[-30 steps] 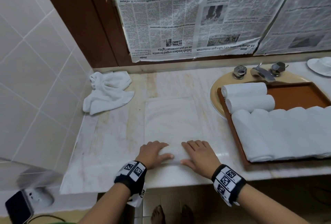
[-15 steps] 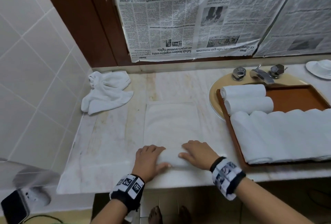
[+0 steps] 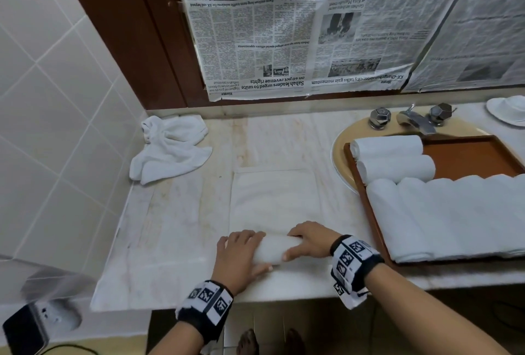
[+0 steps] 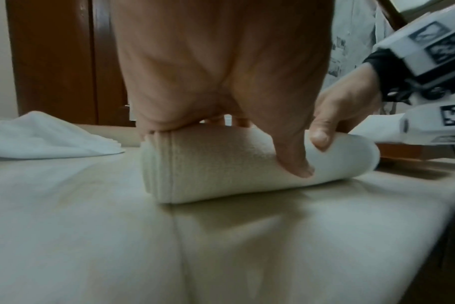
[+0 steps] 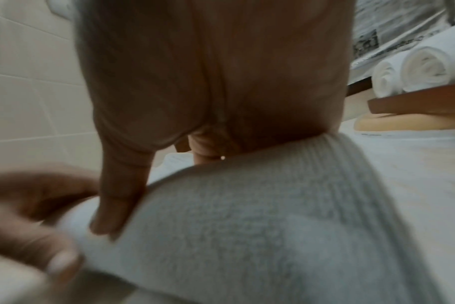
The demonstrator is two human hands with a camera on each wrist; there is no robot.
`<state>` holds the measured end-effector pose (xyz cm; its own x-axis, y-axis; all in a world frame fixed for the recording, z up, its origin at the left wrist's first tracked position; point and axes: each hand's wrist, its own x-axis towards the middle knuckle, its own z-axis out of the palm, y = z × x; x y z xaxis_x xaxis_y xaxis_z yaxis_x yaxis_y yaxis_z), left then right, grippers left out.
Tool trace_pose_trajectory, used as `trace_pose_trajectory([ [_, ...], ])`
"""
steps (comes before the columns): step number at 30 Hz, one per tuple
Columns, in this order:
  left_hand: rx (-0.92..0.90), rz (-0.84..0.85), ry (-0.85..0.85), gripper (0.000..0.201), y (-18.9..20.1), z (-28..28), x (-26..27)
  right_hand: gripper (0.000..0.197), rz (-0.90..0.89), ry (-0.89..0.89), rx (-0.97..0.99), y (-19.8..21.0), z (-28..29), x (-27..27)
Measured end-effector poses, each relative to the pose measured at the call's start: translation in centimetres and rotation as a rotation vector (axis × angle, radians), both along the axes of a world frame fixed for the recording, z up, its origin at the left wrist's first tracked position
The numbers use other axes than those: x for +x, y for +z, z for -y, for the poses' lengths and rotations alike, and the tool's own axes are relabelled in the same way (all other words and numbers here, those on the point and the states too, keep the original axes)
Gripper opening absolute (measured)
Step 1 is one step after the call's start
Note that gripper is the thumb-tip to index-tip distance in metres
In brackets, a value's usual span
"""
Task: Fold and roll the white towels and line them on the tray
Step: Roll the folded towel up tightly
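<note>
White terry cloth, a folded towel point(image 3: 274, 201), is shown lying flat on the marble surface point(image 3: 181, 212), its long axis running from the front edge toward the back wall. The near end has been turned into a roll point(image 3: 274, 249) whose own axis runs left to right, parallel to the front edge. The left hand point(image 3: 238, 258) is curled over the left half of the roll, thumb tucked at its near side; the right hand point(image 3: 309, 242) is curled over the right half in the same grip, so that the roll is held by both hands and neither is nearer. The unrolled length lies directly ahead of the fingers, away from the front edge, and open room is left beyond it up to the back edge. A crumpled towel point(image 3: 170, 147) is seen at the back left corner, well apart. The brown tray point(image 3: 471, 156) rests over the basin at the right, near the right hand; two rolled towels point(image 3: 395, 168) lie at its far left corner and a row of further rolls point(image 3: 454, 212) fills its near part, bare floor remaining at the far right.
</note>
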<state>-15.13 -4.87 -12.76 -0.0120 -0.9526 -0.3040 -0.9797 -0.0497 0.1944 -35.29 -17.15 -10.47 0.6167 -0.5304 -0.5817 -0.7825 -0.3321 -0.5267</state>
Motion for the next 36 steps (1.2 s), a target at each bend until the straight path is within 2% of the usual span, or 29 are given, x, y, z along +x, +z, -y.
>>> trace_pose_trajectory([
  [1, 0.011, -0.016, 0.0, 0.088, -0.3, 0.0, 0.2, 0.061, -0.024, 0.017, -0.035, 0.0, -0.3, 0.0],
  [3, 0.062, -0.077, -0.002, 0.08, -0.3, 0.6, 0.7, 0.066, -0.041, 0.062, -0.25, -0.6, -1.5, -0.4],
  [7, 0.217, -0.197, 0.016, 0.069, 0.5, 3.0, 1.8, 0.058, 0.156, 0.087, -0.797, -3.0, -4.7, -1.5],
  [9, 0.272, -0.218, 0.013, 0.069, 0.8, 3.9, 2.1, 0.057, 0.219, 0.079, -0.892, -3.8, -4.9, -1.6],
  [11, 0.278, -0.194, 0.002, 0.07, 0.9, 4.0, 2.2, 0.064, 0.196, 0.063, -0.777, -3.5, -4.0, -1.4],
  [13, 0.203, -0.135, 0.0, 0.074, 0.9, 3.4, 2.0, 0.083, 0.107, 0.062, -0.578, -2.7, -2.8, -1.1],
  [14, 0.141, -0.103, 0.001, 0.077, 0.9, 2.9, 1.8, 0.086, 0.088, 0.055, -0.499, -2.3, -2.1, -1.0],
  [18, -0.031, -0.013, -0.017, 0.084, 0.4, 1.2, 0.4, 0.056, 0.161, -0.065, -0.161, -1.7, -0.2, -0.7],
  [20, -0.045, -0.01, 0.001, 0.077, 0.0, 1.0, 0.1, 0.058, 0.156, -0.12, -0.027, -1.4, 0.1, -0.9],
  [21, -0.029, -0.017, 0.006, 0.075, 0.0, 1.1, 0.1, 0.062, 0.157, -0.15, -0.02, -1.3, -0.1, -1.0],
  [23, 0.045, -0.04, 0.015, 0.082, 0.3, 1.6, 0.3, 0.067, 0.139, -0.17, -0.165, -1.4, -1.2, -1.1],
  [25, 0.129, -0.077, 0.021, 0.093, 0.7, 2.3, 0.6, 0.068, 0.057, -0.041, -0.553, -2.4, -3.1, -1.3],
  [27, 0.203, -0.102, 0.021, 0.082, 1.0, 3.2, 0.9, 0.066, 0.012, 0.063, -0.784, -3.4, -5.2, -1.4],
  [29, 0.259, -0.103, 0.008, 0.074, 1.3, 3.8, 1.0, 0.067, -0.008, 0.036, -0.829, -3.8, -5.8, -1.4],
  [32, 0.228, -0.091, 0.032, 0.07, 1.4, 3.5, 0.6, 0.082, -0.026, 0.031, -0.628, -2.9, -4.3, -1.3],
  [34, 0.107, -0.048, 0.037, 0.066, 1.4, 2.3, -0.1, 0.08, 0.017, -0.008, -0.347, -2.1, -2.4, -1.3],
  [36, 0.014, 0.006, 0.02, 0.07, 1.1, 1.3, -0.8, 0.07, 0.088, -0.092, -0.083, -1.3, -0.7, -1.3],
])
